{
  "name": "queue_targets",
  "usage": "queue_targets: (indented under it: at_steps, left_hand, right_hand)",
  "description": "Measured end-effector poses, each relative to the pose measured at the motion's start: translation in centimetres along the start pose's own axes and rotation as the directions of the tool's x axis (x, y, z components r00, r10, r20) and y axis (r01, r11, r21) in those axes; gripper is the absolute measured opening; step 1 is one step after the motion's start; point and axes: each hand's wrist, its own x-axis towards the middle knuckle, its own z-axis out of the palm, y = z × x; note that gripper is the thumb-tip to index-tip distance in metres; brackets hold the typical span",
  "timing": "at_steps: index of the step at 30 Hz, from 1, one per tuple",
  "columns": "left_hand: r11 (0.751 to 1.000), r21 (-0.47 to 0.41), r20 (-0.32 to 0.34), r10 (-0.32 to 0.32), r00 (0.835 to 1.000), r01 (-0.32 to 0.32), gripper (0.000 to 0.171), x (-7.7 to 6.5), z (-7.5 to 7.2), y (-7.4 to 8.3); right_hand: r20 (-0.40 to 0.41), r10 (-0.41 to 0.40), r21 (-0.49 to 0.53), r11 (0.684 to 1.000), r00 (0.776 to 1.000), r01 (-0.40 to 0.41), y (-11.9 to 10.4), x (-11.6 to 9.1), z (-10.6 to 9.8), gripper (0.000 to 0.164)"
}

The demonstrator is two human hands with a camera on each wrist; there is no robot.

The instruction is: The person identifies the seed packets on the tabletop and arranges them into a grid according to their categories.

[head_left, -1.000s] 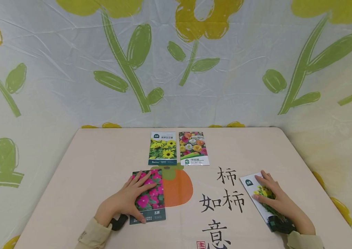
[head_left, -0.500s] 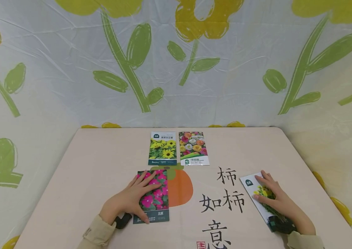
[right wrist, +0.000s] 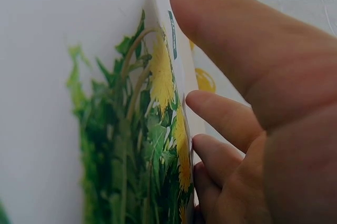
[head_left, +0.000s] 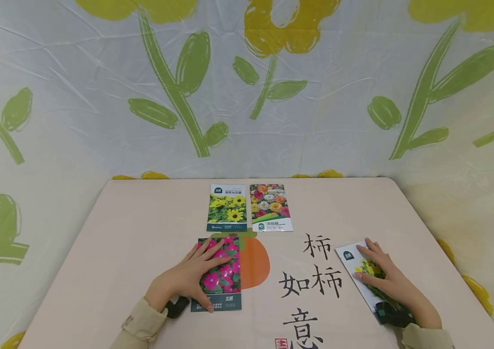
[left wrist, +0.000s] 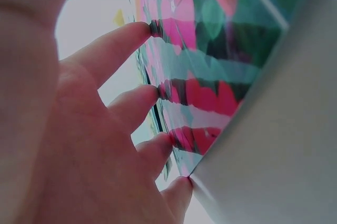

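With its fingers spread, my left hand [head_left: 185, 277] rests on a pink-flower seed packet [head_left: 225, 301] lying left of the middle of the table. In the left wrist view, several fingertips [left wrist: 139, 30] press on the packet's glossy face [left wrist: 226, 45]. At the right, my right hand [head_left: 392, 281] lies on a slanted white seed packet [head_left: 350, 254] with yellow flowers, partly covering it. The right wrist view has that packet's green and yellow print [right wrist: 131, 124] beside the thumb [right wrist: 226, 34], with the other fingers extended at its edge.
Behind the hands, a yellow sunflower seed packet [head_left: 227, 208] and a mixed-colour rose-like flower packet [head_left: 270, 208] lie side by side. The pale tablecloth [head_left: 142, 208] carries an orange persimmon print [head_left: 255, 264] and black characters. A flower-patterned curtain [head_left: 316, 145] hangs behind the table.
My left hand has slid the pink-flower packet a little to the right across the table, and the packet now sits straighter. My right hand and its packet have stayed in place.
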Motion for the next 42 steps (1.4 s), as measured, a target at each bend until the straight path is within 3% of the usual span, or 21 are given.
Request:
queue_targets:
  at_steps: [17,30,42]
  left_hand:
    - [0.999,0.019,0.014,0.025,1.0,-0.025,0.113,1.3,0.2,0.1]
    - [0.999,0.003,0.021,0.044,0.999,-0.044,0.112,1.4,0.1,0.2]
    - [0.998,0.0,0.022,0.067,0.998,-0.067,0.113,1.4,0.1,0.0]
  right_hand:
    - [-0.01,-0.01,-0.017,1.0,1.0,0.01,-0.1,0.1,-0.1,0.072]
    - [-0.009,-0.006,-0.024,1.0,1.0,0.006,-0.1,0.1,0.0,0.072]
    - [-0.019,-0.062,-0.049,0.997,0.998,0.061,-0.2,0.1,0.0,0.063]
